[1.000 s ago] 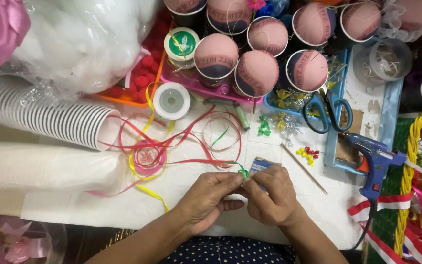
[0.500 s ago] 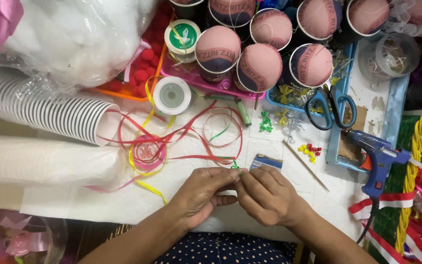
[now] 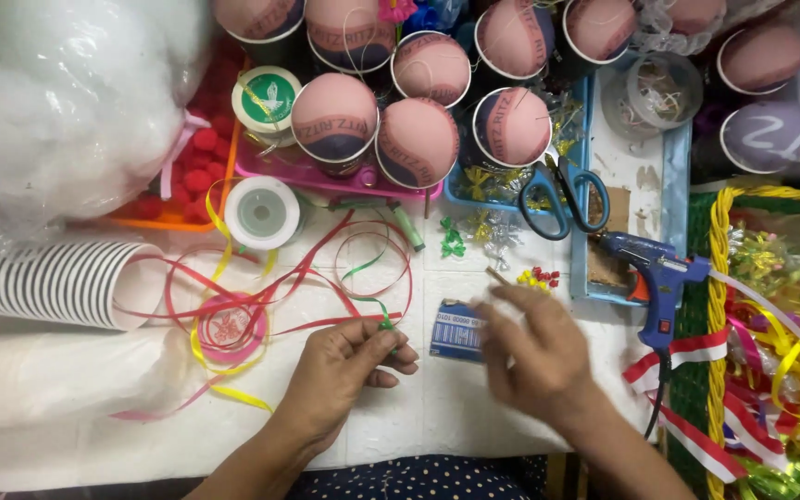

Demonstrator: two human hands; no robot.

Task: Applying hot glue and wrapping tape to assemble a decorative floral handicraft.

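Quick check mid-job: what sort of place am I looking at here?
Most likely a handicraft or party-decoration worktable. A blue hot glue gun and scissors lie beside loose curling ribbon, with rows of foam-topped paper cups behind. The left hand pinches a green ribbon piece.

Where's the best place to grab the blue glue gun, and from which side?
Probably take the blue glue gun by its handle, the lower part running down toward the cord, coming in from the left where the right hand already is. The basket crowds its right side, and the nozzle points left over the tray.
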